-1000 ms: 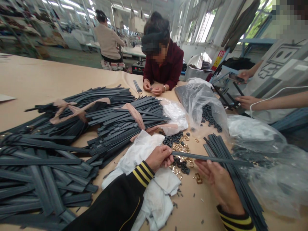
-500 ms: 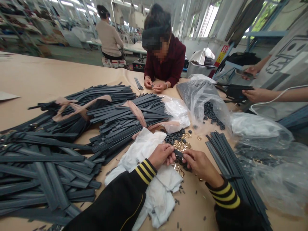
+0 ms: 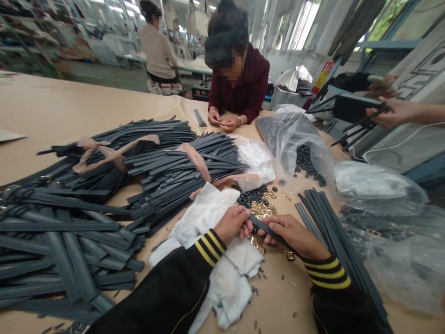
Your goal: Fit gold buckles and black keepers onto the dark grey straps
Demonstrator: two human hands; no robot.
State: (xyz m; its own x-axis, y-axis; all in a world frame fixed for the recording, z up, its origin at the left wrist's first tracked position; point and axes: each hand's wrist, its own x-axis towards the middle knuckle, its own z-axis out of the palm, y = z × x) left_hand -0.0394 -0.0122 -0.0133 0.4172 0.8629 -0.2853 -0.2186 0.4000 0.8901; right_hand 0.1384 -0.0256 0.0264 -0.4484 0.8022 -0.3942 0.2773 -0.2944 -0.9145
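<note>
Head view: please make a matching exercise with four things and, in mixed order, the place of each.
Things:
1. dark strap
2. gold buckles
3. white cloth
4. clear bag of black loops

Places:
A. under the left forearm
B. between both hands
C. loose on the table beyond the hands
D. far right, near the person in red

Pairs: 1-B, 2-C, 3-A, 4-D

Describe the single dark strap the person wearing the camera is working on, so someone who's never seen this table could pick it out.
Start at the white cloth near the table's front edge. Just right of it, the left hand and right hand meet over small gold buckles. The strap is the one pinched between both hands, unlike the loose stacks alongside.
</note>
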